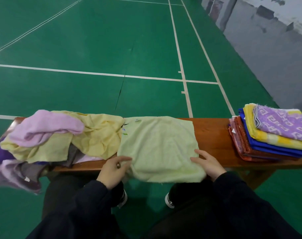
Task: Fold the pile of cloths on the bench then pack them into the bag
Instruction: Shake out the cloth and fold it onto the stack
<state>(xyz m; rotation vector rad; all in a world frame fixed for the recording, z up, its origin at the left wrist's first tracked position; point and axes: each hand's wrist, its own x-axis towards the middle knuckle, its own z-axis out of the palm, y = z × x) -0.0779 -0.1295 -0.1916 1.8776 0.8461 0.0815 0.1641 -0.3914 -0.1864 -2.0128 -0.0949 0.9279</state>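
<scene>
Dark sleeves lead to both hands at the near edge of the tabletop (210, 133). Left hand (114, 170) seems to pinch the near left corner of the pale green cloth (158, 147); right hand (207, 165) lies flat on it, grip released. I judge the task about half done: a folded stack (270, 135) waits at the right, an unfolded pile (60, 135) remains at the left. No bag is visible. The stack is cut off by the right frame edge.

Pale-green cloth (157, 144) flat on bench (210, 133) — unfolded pile (60, 135) beside.
</scene>
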